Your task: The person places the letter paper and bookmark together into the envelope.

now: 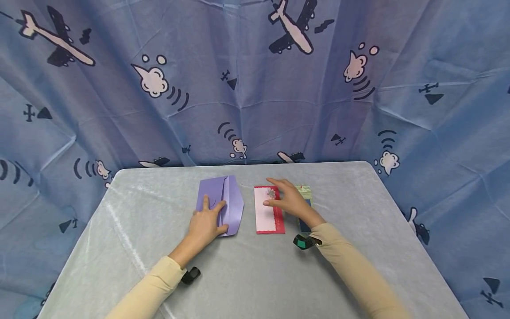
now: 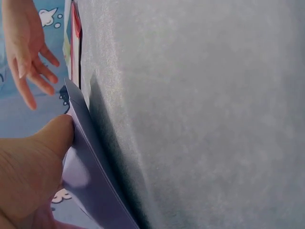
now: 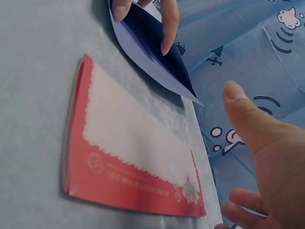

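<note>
A purple envelope (image 1: pixel 235 206) lies on the left part of the table, its flap side towards the right. My left hand (image 1: pixel 203 225) rests on it with fingers spread, thumb at the flap side and fingertips at the opening, which gapes in the right wrist view. Right of the envelope is a red card with a pale panel and a small flower (image 3: pixel 138 129), looking slightly thick at its edge. Above its upper right part hovers my right hand (image 1: pixel 292 201), thumb and fingers apart, nothing between them. Under the right wrist, partly hidden, lies a green and blue card (image 1: pixel 305 192).
A grey cloth-covered table (image 1: pixel 239 283) carries these things. Behind its far edge hangs a blue curtain (image 1: pixel 207 124) printed with airplanes. Dark wrist cameras sit on the left wrist (image 1: pixel 191 275) and the right wrist (image 1: pixel 304 242), close over the table.
</note>
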### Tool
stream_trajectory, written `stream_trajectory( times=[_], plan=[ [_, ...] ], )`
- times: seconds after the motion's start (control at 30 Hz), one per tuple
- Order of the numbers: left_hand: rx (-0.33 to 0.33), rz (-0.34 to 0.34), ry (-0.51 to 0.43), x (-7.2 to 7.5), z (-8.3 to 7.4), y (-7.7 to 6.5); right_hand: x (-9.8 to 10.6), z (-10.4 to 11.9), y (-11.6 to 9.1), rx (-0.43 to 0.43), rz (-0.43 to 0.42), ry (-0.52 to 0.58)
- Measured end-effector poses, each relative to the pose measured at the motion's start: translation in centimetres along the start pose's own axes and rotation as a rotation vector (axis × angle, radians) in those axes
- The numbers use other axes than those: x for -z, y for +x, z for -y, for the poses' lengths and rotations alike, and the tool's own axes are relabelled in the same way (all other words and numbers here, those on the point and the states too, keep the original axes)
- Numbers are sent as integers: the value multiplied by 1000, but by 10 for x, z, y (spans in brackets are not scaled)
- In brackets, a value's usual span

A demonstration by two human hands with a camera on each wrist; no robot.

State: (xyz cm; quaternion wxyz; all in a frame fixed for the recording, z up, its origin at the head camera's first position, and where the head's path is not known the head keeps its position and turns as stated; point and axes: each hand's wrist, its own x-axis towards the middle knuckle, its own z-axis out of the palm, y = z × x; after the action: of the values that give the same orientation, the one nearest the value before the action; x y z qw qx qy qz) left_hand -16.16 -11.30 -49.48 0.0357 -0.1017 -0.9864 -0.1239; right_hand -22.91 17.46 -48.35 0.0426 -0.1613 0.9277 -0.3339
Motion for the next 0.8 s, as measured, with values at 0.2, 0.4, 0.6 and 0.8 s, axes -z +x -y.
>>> stream_trajectory(
  times=[0.2,0.4,0.6,0.8],
  plan=[
    [2,4,-7,0,-1,0,-1,-7,-5,-7,8,27],
    [10,5,-19,1,0,1,-4,-11,-7,-13,-2,15],
    [11,5,-21,0,0,1,-8,-15,-9,-42,-1,11],
    [2,0,-8,0,0,1,-12,-17,-11,-46,-14,-17]
  ],
)
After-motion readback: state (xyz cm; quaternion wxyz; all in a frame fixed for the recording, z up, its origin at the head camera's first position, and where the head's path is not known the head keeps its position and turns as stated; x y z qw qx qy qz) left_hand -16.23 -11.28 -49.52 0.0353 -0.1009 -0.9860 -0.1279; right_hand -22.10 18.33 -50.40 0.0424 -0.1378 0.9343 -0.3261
